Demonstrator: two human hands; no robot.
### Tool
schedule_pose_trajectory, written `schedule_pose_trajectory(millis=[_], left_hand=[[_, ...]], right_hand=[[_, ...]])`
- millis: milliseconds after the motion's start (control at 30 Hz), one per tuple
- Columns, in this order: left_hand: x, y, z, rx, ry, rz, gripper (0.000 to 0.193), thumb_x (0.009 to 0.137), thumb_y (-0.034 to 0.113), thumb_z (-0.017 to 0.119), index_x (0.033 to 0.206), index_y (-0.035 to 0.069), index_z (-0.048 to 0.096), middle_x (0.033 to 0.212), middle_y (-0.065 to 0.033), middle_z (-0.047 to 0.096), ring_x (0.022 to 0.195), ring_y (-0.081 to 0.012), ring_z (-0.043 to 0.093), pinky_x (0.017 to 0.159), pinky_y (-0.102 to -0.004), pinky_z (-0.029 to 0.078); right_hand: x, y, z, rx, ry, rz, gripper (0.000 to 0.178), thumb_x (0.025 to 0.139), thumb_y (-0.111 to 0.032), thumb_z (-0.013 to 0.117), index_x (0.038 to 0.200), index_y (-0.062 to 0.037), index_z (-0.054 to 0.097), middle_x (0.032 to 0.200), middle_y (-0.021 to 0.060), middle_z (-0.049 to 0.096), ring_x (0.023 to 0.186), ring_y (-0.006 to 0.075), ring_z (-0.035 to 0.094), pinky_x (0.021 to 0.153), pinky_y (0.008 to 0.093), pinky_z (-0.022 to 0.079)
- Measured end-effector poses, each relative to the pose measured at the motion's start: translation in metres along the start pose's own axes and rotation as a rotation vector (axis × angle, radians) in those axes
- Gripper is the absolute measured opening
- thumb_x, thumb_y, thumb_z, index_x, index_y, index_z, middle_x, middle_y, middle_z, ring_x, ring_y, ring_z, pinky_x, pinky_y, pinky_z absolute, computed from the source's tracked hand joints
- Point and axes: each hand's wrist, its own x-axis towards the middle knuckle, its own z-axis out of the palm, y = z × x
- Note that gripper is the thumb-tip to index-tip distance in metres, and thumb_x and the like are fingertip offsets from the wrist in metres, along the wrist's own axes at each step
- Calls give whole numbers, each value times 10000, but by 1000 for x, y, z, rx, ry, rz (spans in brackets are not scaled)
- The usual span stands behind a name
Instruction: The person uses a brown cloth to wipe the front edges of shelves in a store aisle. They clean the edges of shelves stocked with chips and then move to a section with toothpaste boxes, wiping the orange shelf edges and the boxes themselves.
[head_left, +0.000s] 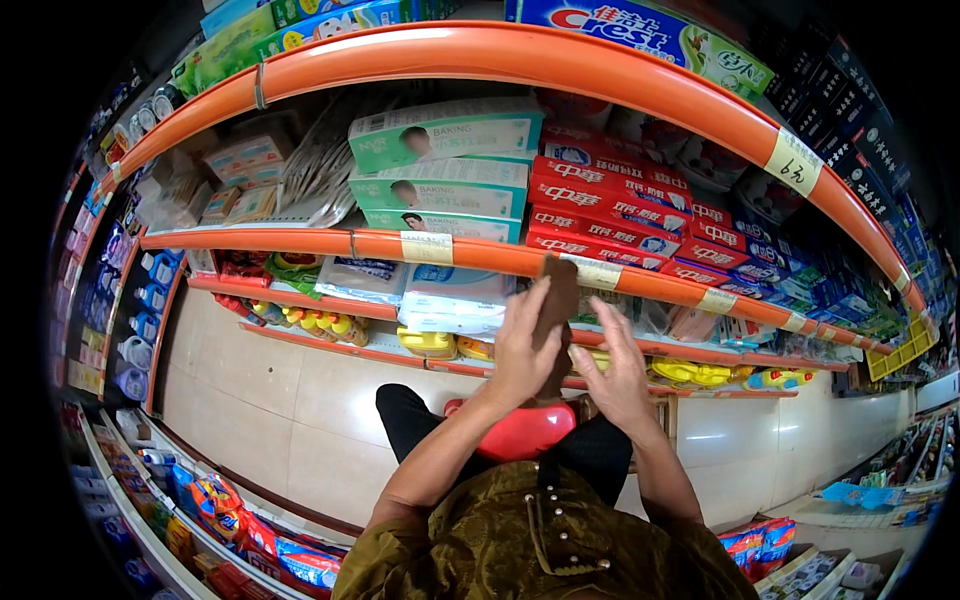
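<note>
A flat brown strip [556,305], perhaps a folded cloth or card, stands upright in front of the shelf's orange edge; I cannot make out which. My left hand [528,350] is closed on its left side, fingers pointing up along it. Just to the right, my right hand [620,375] is open with its fingers apart, thumb close to the strip's lower part. Behind both hands runs an orange shelf edge [480,252] with pale labels. Red toothpaste boxes [605,205] and white-and-green boxes [445,185] are stacked on that shelf.
A red stool seat [528,432] shows between my knees. White packs [455,300] and yellow bottles [425,343] fill the lower shelves. An upper orange rail [480,45] curves overhead. Stocked racks [250,530] stand at the lower left, and a yellow basket [900,350] is far right.
</note>
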Motion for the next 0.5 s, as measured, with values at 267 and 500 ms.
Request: schedule_pose_trajectory(millis=[267,500], left_hand=[[25,-49,-13,669,-12,57,689,707,51,630,1342,123,374,858,-168,443,722,-346,534,586,-434,468],[21,-63,-39,738,154,-84,697,780,73,617,1394,144,294,949,-174,466,748,-357,566,592,-426,481]], right_hand=[[-26,22,-5,-73,-254,42,300,842,-131,585,1090,33,555,1024,184,587,909,293,596,758,342,470],[-52,38,-1,-84,-389,123,285,845,-156,583,1078,8,568,991,168,610,884,287,615,746,356,484]])
